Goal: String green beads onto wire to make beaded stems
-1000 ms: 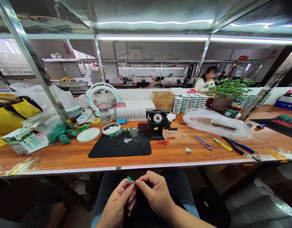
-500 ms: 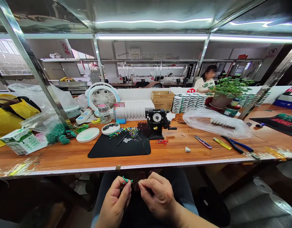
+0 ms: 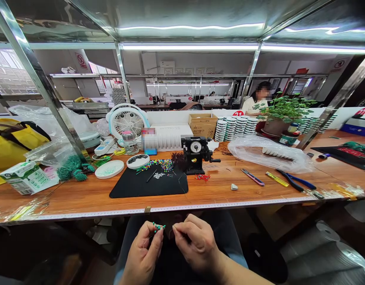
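Note:
My left hand (image 3: 145,251) is held over my lap below the table edge, pinching a small cluster of green beads (image 3: 158,227) on thin wire. My right hand (image 3: 194,243) sits just to its right with thumb and forefinger pinched together, on what looks like a fine wire end, too small to make out. The two hands are a few centimetres apart. On the wooden table (image 3: 218,190) above lies a black mat (image 3: 147,184) with a heap of coloured beads (image 3: 158,164).
A black hand-crank machine (image 3: 196,154) stands behind the mat. Scissors (image 3: 253,177), pliers (image 3: 295,182) and a plastic bag (image 3: 268,154) lie to the right. A white dish (image 3: 109,169), fan (image 3: 127,120), green yarn bundles (image 3: 72,168) and carton (image 3: 28,178) are left. A person sits at the far back.
My hands were touching around the green beads one second ago. They have drawn apart, the left keeping the beads, the right pulling slightly rightward.

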Demonstrator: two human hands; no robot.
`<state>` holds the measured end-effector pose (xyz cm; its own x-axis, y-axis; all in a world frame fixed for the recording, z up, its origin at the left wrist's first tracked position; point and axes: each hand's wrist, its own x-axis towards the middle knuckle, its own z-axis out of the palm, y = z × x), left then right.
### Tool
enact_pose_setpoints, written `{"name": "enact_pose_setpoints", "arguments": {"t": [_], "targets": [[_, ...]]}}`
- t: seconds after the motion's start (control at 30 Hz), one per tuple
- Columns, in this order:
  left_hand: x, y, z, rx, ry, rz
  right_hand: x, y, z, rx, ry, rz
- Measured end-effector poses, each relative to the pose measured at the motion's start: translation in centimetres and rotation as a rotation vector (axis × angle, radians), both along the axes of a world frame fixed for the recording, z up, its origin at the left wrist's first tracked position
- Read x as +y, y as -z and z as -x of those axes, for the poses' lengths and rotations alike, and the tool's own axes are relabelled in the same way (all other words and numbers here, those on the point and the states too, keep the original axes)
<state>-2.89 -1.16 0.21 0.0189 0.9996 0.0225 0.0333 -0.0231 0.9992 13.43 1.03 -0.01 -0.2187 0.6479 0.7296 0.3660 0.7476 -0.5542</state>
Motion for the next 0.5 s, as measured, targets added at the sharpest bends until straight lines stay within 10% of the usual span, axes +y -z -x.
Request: {"name": "enact_pose_setpoints", "arguments": {"t": [0.5], "targets": [[0.27, -0.48, 0.27, 0.165, 0.049, -0.031, 0.29, 0.56, -0.02, -0.278, -0.011, 0.003]]}}
